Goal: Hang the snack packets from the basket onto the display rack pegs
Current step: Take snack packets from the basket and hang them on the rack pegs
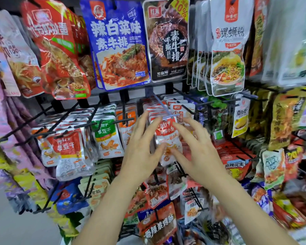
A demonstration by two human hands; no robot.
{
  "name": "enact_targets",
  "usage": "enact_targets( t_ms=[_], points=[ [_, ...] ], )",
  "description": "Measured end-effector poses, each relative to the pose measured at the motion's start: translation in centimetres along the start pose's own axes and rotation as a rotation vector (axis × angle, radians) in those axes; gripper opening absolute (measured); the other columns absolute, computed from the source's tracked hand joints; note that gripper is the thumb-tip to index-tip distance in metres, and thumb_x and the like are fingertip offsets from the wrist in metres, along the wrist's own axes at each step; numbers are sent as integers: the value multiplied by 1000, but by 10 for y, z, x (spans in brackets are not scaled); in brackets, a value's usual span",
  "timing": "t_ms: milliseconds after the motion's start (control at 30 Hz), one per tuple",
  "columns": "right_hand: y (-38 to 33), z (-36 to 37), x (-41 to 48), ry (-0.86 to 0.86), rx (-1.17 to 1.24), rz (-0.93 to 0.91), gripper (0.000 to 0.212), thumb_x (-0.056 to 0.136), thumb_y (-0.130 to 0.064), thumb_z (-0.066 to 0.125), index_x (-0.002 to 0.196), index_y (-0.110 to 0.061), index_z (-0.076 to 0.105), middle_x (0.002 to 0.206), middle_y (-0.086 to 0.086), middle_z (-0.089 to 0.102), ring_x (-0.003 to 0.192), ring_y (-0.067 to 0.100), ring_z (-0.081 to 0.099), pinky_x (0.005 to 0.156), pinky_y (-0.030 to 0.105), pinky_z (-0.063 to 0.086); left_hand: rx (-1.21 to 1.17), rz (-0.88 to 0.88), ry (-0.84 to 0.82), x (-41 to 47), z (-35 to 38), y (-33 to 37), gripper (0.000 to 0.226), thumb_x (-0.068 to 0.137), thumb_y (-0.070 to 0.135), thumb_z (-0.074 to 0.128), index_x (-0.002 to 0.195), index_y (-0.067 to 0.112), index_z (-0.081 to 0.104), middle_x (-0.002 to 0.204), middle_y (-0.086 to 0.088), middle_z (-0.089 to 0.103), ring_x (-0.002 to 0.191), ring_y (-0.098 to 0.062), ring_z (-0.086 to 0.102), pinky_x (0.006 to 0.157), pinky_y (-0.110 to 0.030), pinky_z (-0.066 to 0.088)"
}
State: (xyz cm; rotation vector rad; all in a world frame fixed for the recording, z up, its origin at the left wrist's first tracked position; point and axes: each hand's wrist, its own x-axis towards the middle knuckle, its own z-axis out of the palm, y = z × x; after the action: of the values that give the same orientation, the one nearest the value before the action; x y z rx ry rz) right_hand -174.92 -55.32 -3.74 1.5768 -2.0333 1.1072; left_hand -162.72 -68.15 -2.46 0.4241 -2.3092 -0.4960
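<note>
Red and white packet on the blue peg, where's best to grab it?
I'd pinch the packet by its two side edges near the top, coming straight from the front: it hangs flat and faces you at the tip of the peg.

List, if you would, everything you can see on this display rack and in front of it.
red packet: one in front, red, top row left
blue packet: one in front, blue, top row centre
dark steak packet: one, black and brown, top row, right of the blue one
white noodle packets: several stacked, white, top row right
green-and-white packets: a stack, middle row, left of the hands
red-and-white fish packet: front of a stack, centre, between the hands
pale blue peg: one, carries the fish packet
black pegs: many, black, across the rack
left hand: fingers spread, left of the fish packet
right hand: fingers spread, right of it
</note>
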Motion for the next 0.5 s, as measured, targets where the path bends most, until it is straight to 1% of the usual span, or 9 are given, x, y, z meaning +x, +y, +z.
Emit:
enact_targets(
  t_ms=[67, 100, 133, 200, 267, 333, 367, 433, 500],
  points=[
    [-6, -12, -12, -9, 36, 72, 59, 91, -33, 63, 145, -26, 40, 148, -4, 33, 129, 7, 37, 101, 21, 32, -50, 2, 24, -13, -2, 4, 66, 92, 27, 62, 146, 46, 28, 155, 29, 2, 146, 1, 3, 117, -28, 14],
    [-9, -19, -19, -21, 53, 117, 59, 92, -34, 61, 146, -30, 38, 148, -9, 32, 129, 1, 34, 101, 17, 30, -63, 7, 44, -21, -2, 7, 64, 92, 26, 63, 144, 46, 31, 155, 29, 6, 146, 2, 5, 116, -23, 12],
    [-11, -27, -26, -35, 65, 160, 58, 93, -36, 59, 146, -33, 37, 148, -13, 32, 130, -3, 33, 101, 14, 27, -73, 13, 68, -29, -2, 11, 61, 92, 25, 63, 142, 44, 35, 156, 25, 12, 146, 1, 10, 115, -19, 11],
    [-12, -45, -40, -67, 93, 237, 54, 93, -38, 57, 144, -38, 39, 141, -21, 39, 128, -8, 36, 101, 10, 27, -102, 32, 104, -44, 1, 21, 52, 91, 22, 65, 138, 36, 46, 154, 13, 29, 143, -3, 23, 114, -14, 16],
    [-11, -67, -57, -118, 129, 327, 49, 92, -41, 57, 139, -40, 44, 129, -27, 49, 119, -12, 44, 98, 12, 36, -160, 61, 97, -58, 8, 34, 42, 90, 23, 64, 131, 28, 56, 146, 8, 42, 136, -2, 34, 108, -8, 23],
    [-8, -91, -77, -186, 129, 413, 45, 91, -41, 58, 135, -40, 51, 114, -28, 60, 105, -8, 56, 88, 16, 48, -239, 68, 33, -71, 17, 52, 34, 90, 30, 61, 124, 28, 62, 136, 12, 52, 128, -1, 45, 103, -8, 32],
    [-5, -103, -89, -211, 121, 446, 42, 91, -39, 60, 132, -38, 54, 106, -28, 63, 97, -7, 60, 83, 15, 49, -274, 78, -5, -77, 24, 62, 32, 90, 35, 58, 120, 29, 65, 130, 15, 55, 124, -2, 49, 100, -12, 38],
    [3, -129, -115, -239, 95, 498, 36, 90, -34, 62, 126, -36, 60, 94, -25, 67, 86, -9, 62, 75, 10, 48, -320, 121, -66, -87, 39, 83, 29, 90, 37, 54, 114, 28, 69, 119, 21, 60, 115, 0, 55, 96, -19, 45],
    [12, -157, -144, -263, 54, 561, 33, 89, -38, 61, 121, -36, 63, 85, -18, 70, 78, -5, 64, 69, 11, 47, -367, 154, -150, -97, 59, 106, 26, 90, 37, 53, 108, 30, 70, 111, 31, 59, 106, 8, 56, 92, -16, 45]
  ],
)
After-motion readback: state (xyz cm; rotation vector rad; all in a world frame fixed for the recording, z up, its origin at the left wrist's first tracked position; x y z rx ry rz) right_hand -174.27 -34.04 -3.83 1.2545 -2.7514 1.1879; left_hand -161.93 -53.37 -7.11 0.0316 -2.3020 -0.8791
